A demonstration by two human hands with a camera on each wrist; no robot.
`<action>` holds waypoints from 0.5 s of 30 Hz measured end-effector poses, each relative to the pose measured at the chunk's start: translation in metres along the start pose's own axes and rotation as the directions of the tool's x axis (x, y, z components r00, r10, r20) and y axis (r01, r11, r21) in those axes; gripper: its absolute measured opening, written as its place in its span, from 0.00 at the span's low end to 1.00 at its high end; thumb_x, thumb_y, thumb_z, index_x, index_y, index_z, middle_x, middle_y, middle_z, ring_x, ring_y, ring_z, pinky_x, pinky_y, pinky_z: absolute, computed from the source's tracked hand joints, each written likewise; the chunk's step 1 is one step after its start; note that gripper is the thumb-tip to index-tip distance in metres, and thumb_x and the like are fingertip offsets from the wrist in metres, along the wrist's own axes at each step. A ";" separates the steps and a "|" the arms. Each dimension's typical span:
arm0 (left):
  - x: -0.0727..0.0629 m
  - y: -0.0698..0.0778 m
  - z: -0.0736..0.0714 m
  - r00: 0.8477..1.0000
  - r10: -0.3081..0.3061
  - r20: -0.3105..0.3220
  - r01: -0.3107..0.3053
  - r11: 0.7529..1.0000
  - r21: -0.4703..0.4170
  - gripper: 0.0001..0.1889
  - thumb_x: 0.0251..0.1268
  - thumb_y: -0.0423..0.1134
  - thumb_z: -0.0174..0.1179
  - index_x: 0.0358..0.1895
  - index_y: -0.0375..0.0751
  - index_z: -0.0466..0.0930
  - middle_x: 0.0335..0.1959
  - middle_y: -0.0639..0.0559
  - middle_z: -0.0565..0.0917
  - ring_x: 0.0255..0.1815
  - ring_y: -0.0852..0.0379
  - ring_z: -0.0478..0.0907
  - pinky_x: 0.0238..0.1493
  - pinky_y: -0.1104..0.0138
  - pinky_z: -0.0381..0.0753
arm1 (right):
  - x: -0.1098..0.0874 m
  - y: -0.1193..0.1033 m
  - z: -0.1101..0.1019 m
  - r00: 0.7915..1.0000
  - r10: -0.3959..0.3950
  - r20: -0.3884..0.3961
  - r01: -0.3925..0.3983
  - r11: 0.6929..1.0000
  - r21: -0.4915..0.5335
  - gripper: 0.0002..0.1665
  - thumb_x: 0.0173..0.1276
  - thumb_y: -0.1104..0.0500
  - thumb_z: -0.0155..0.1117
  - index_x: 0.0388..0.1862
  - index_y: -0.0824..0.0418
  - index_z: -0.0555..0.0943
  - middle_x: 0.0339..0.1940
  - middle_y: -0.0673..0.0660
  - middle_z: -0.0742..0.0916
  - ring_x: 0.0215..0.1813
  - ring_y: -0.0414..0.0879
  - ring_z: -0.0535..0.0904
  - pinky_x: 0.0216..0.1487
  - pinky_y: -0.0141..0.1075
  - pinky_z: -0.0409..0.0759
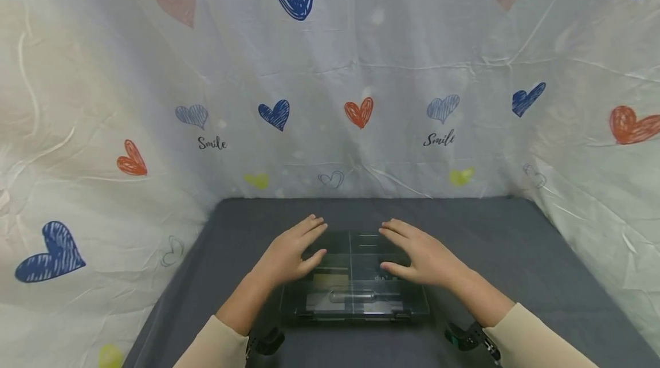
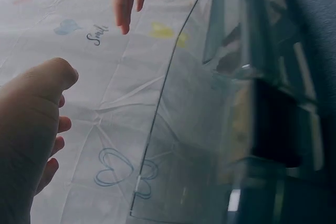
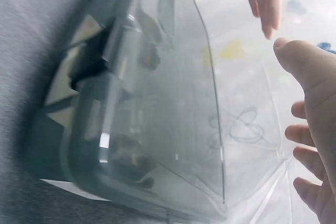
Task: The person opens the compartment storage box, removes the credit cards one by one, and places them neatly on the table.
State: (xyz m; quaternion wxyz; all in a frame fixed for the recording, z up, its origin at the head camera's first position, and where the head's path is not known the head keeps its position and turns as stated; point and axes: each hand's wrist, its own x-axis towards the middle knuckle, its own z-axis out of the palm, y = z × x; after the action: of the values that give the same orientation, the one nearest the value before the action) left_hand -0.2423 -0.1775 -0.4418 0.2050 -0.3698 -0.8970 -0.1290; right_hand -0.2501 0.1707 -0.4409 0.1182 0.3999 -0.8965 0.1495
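Observation:
A see-through, dark-tinted plastic case point(image 1: 361, 286) with a lid and a divider down its middle lies on the table in the head view. Over its left side hovers my left hand point(image 1: 290, 254), fingers extended and thumb apart. My right hand point(image 1: 428, 256) mirrors it above the right side, palm turned inward. Neither hand holds anything. Pale and yellowish pieces show dimly through the plastic. From the left wrist, a dark latch point(image 2: 277, 124) shows on the case's front side; another latch point(image 3: 93, 59) is in the right wrist view.
A dark grey cloth point(image 1: 490, 242) covers the table under the case. Behind and at both sides hangs a white curtain point(image 1: 319, 58) printed with hearts and the word "Smile". Dark wrist devices point(image 1: 469, 336) sit near both beige sleeves point(image 1: 536, 339).

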 end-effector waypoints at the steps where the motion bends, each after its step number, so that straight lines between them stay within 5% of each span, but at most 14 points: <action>1: -0.002 0.002 0.001 1.000 0.009 0.000 -0.009 1.000 0.002 0.30 0.70 0.46 0.67 0.71 0.37 0.75 0.70 0.41 0.75 0.74 0.43 0.69 0.64 0.51 0.76 | -0.003 -0.002 0.000 1.000 -0.010 -0.005 0.010 1.000 0.002 0.46 0.70 0.34 0.67 0.74 0.64 0.73 0.74 0.61 0.75 0.76 0.59 0.67 0.68 0.55 0.72; 15: -0.039 0.018 0.004 0.994 0.080 -0.070 -0.081 0.996 -0.024 0.29 0.64 0.44 0.71 0.67 0.37 0.79 0.66 0.42 0.80 0.68 0.43 0.75 0.60 0.53 0.80 | -0.034 -0.022 0.007 0.986 -0.154 -0.063 0.155 0.988 0.015 0.38 0.71 0.37 0.67 0.70 0.59 0.78 0.72 0.55 0.77 0.73 0.56 0.72 0.62 0.52 0.78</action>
State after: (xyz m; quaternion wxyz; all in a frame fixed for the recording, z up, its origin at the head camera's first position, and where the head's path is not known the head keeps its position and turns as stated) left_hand -0.2060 -0.1874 -0.4619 0.2359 -0.4037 -0.8720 -0.1453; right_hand -0.2114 0.1773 -0.4549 0.1532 0.4647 -0.8572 0.1608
